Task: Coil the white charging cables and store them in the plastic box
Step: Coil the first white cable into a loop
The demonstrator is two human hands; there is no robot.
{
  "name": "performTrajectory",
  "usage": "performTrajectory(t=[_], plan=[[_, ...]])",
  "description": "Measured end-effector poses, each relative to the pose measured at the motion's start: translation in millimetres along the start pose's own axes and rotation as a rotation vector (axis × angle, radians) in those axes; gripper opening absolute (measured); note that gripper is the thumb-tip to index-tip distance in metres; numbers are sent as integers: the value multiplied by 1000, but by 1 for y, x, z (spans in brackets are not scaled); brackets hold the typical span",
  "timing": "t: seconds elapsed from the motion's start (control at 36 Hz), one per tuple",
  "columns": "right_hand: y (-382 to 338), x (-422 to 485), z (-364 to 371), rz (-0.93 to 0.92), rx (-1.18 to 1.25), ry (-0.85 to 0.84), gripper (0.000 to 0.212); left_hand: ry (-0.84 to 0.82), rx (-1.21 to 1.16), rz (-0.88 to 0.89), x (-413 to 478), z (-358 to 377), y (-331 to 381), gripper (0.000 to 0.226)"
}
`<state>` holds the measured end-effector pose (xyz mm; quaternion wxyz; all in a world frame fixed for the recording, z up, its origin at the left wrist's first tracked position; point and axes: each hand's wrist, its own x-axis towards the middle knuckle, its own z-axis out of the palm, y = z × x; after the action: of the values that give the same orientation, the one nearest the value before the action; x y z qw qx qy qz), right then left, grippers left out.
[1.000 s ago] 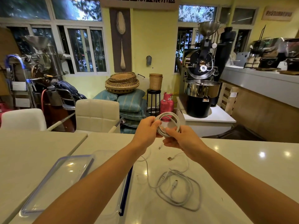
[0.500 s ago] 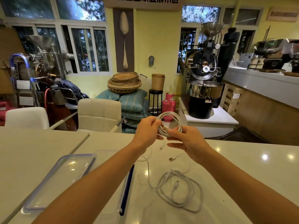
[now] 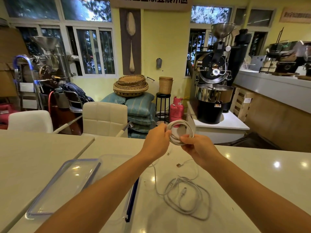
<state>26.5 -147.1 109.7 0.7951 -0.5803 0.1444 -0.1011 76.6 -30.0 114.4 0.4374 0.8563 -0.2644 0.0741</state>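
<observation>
Hands meet just above the centre of the frame, raised over the far edge of a glossy white table (image 3: 252, 165). The left hand (image 3: 155, 142) closes its fingers on the left side of a coiled white cable (image 3: 182, 130), and the right hand (image 3: 196, 147) pinches the lower right of the same coil between thumb and fingers. The coil stands roughly upright as a ring of several turns, held clear of the tabletop, with its top arc showing against the room behind.

Below the hands, in the lower centre-right of the frame, a second white cable (image 3: 190, 202) lies loose on the table in untidy overlapping loops, one strand running up toward the hands. A small metal plug end (image 3: 178, 165) rests on the table between the loose loops and the right wrist.

In the lower left of the frame a clear lid (image 3: 65, 187) with a bluish rim lies flat on the table. Just right of it, largely hidden under the left forearm, sits the plastic box (image 3: 116, 158), transparent and hard to trace apart from a dark blue edge along its right side. No cable can be made out inside it.
</observation>
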Motion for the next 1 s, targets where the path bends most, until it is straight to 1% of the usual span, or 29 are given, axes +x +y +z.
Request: performTrajectory(t=[0.08, 0.14, 0.22, 0.33, 0.42, 0.47, 0.53, 0.61, 0.67, 0.78, 0.92, 1.0], plan=[[1, 0, 0, 58, 34, 8, 19, -32, 22, 0, 1, 0, -1, 17], [2, 2, 0, 87, 58, 23, 19, -88, -11, -27, 2, -1, -2, 18], [4, 5, 1, 124, 69, 38, 19, -144, -102, -59, 0, -2, -4, 16], [12, 11, 5, 178, 85, 29, 21, -150, -220, -75, -5, -5, -10, 15], [16, 12, 10, 212, 107, 34, 20, -155, -274, -97, -7, -8, -15, 19], [18, 12, 14, 236, 108, 32, 21, -197, -356, -133, -9, -12, -17, 20], [22, 11, 18, 272, 81, 11, 22, -262, -466, -155, -11, -17, -17, 15], [27, 10, 26, 313, 57, -36, 26, -300, -521, -149, -14, -20, -18, 17], [29, 10, 29, 317, 39, -61, 25, -289, -484, -159, -16, -24, -20, 15], [33, 9, 34, 332, 1, -81, 16, -233, -294, -157, -15, -30, -31, 20], [38, 9, 42, 330, -36, -73, 18, -141, -155, -135, -15, -36, -42, 19], [41, 10, 46, 328, -76, -59, 19, -123, -75, -110, -17, -38, -47, 24]])
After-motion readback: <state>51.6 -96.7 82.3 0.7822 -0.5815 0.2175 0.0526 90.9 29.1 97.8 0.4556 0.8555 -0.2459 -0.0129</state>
